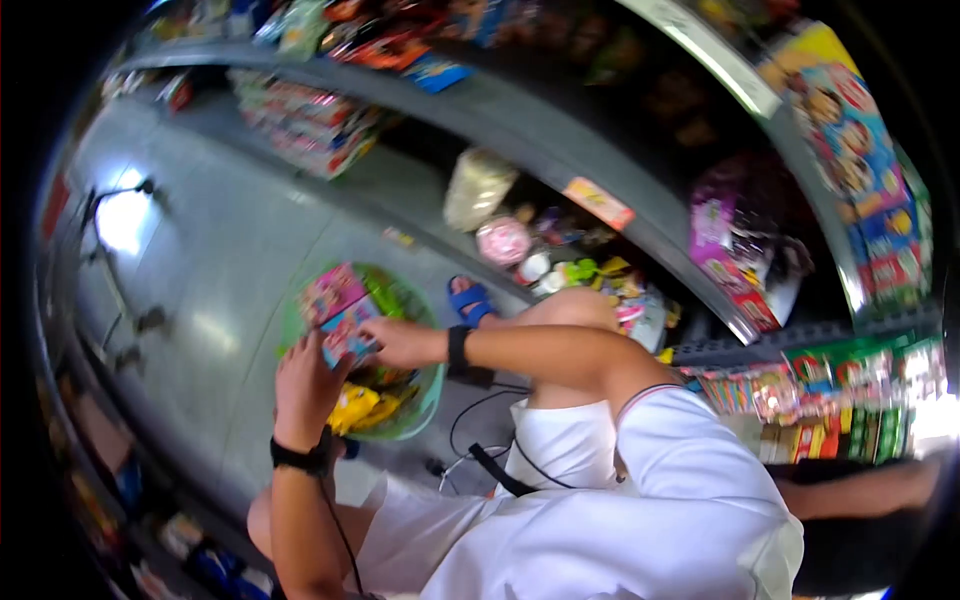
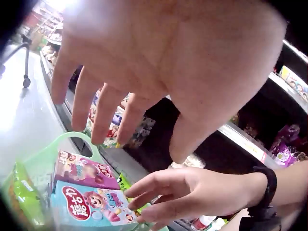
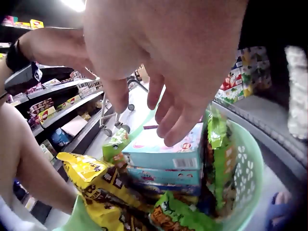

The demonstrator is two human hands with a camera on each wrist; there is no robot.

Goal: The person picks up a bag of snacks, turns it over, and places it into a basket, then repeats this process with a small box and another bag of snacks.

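Note:
A light-blue box (image 1: 345, 338) and a pink box (image 2: 86, 172) lie side by side in a green plastic basket (image 3: 250, 168). My right hand (image 1: 405, 343) is over the light-blue box (image 2: 91, 204); in the left wrist view its loosely bent fingers are at the box's right edge. Whether they press on it, I cannot tell. My left hand (image 1: 308, 390) hangs over the basket's near left side, fingers extended and spread, palm (image 2: 168, 53) holding nothing. Beneath the light-blue box (image 3: 163, 159) more boxes are stacked. Around them are yellow (image 3: 86, 171) and green packets (image 3: 219, 159).
Shelves (image 1: 480, 110) with snack packets curve along the back and right. A blue sandal (image 1: 468, 300) is beside the basket, and dark cables (image 1: 480, 405) hang near my knees. Grey tiled floor (image 1: 220, 220) extends left to a wheeled metal frame (image 1: 115, 285). Another person's arm (image 1: 870, 490) shows at right.

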